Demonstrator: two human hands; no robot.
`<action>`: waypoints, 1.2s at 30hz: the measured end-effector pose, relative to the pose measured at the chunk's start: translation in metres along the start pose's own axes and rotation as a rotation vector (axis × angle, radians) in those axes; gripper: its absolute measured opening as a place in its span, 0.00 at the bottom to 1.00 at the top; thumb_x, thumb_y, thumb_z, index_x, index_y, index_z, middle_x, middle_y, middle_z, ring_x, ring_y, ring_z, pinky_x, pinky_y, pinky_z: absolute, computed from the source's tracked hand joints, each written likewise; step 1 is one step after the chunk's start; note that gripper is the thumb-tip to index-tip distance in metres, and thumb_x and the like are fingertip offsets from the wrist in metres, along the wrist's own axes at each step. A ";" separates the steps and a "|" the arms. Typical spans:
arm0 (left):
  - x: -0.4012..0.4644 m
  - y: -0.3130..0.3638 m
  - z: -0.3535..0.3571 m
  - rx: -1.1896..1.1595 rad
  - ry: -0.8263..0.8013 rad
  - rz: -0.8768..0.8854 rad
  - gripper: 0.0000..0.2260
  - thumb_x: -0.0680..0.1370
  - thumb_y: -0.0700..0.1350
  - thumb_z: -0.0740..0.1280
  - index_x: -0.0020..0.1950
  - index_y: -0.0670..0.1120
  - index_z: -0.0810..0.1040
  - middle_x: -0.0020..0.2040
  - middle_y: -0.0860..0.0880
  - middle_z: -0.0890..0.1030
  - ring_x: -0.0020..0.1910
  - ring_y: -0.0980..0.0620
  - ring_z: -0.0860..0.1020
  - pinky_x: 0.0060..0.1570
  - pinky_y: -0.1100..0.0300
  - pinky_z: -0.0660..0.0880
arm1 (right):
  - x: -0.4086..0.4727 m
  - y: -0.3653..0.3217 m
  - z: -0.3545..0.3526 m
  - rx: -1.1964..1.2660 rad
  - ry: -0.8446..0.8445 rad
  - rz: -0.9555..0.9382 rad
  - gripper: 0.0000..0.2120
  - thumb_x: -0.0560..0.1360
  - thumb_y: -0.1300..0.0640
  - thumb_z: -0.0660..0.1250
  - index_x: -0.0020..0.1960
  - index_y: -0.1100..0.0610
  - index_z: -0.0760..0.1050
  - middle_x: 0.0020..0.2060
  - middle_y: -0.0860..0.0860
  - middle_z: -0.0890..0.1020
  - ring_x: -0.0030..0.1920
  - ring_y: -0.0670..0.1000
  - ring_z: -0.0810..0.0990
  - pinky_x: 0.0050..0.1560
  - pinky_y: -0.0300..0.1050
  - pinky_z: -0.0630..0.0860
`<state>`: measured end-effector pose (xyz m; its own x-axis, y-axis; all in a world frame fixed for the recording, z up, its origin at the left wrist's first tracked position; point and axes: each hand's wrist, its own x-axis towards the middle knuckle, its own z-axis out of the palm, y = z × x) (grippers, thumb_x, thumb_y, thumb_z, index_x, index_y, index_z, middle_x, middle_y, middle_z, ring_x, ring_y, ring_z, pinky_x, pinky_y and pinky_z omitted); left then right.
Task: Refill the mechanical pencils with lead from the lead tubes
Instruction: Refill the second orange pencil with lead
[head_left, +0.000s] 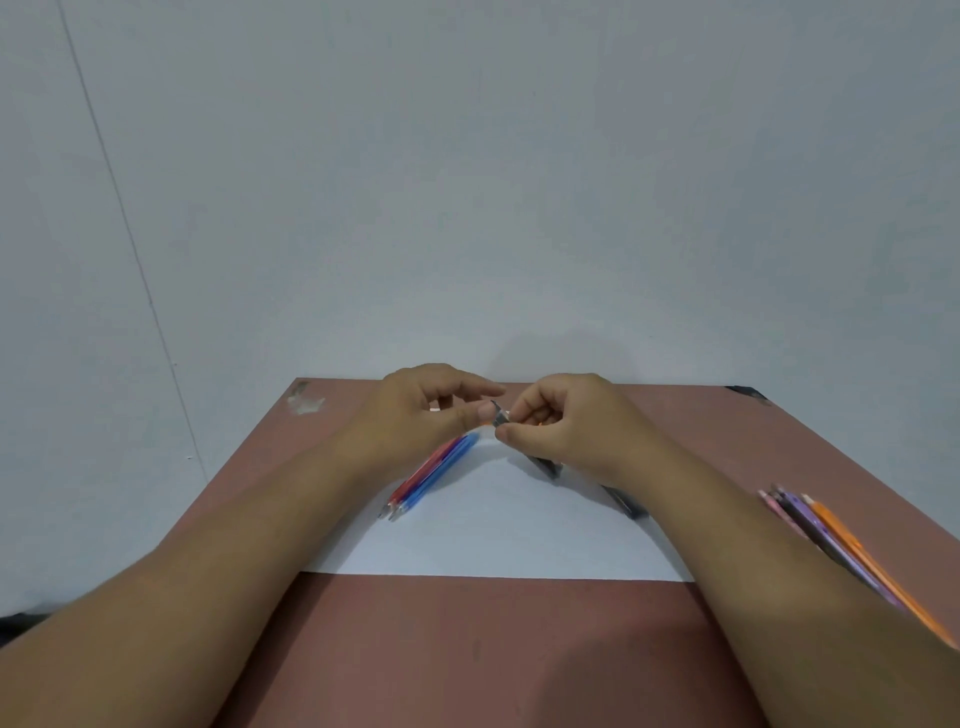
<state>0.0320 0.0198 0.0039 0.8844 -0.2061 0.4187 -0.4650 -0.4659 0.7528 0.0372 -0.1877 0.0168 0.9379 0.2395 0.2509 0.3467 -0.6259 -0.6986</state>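
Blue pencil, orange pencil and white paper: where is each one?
Blue pencil (451, 464), head view, middle of its barrel.
Orange pencil (878, 570), head view, middle of its barrel.
White paper (493, 540), head view, bare near part.
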 end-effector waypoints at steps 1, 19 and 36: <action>0.001 0.001 0.001 -0.031 -0.008 -0.008 0.07 0.78 0.49 0.72 0.55 0.57 0.86 0.47 0.61 0.84 0.48 0.64 0.79 0.46 0.73 0.71 | 0.000 0.000 0.001 0.015 0.005 -0.005 0.09 0.69 0.47 0.79 0.41 0.49 0.82 0.36 0.44 0.85 0.35 0.42 0.80 0.46 0.49 0.81; 0.008 0.008 0.011 -0.054 0.128 -0.073 0.16 0.83 0.44 0.64 0.40 0.58 0.83 0.40 0.61 0.85 0.41 0.63 0.80 0.48 0.59 0.75 | -0.004 -0.008 0.001 0.211 -0.015 -0.015 0.07 0.71 0.51 0.78 0.45 0.53 0.84 0.38 0.52 0.87 0.39 0.53 0.85 0.53 0.57 0.83; 0.001 0.023 0.013 0.068 0.266 0.074 0.07 0.81 0.43 0.68 0.53 0.50 0.86 0.42 0.64 0.82 0.44 0.67 0.79 0.44 0.75 0.72 | -0.001 -0.008 -0.003 0.060 0.099 -0.039 0.15 0.73 0.60 0.76 0.54 0.43 0.83 0.46 0.38 0.83 0.46 0.38 0.80 0.47 0.33 0.75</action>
<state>0.0223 -0.0025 0.0153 0.8023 -0.0125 0.5968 -0.5162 -0.5166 0.6831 0.0336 -0.1853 0.0247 0.9211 0.1868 0.3415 0.3846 -0.5715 -0.7249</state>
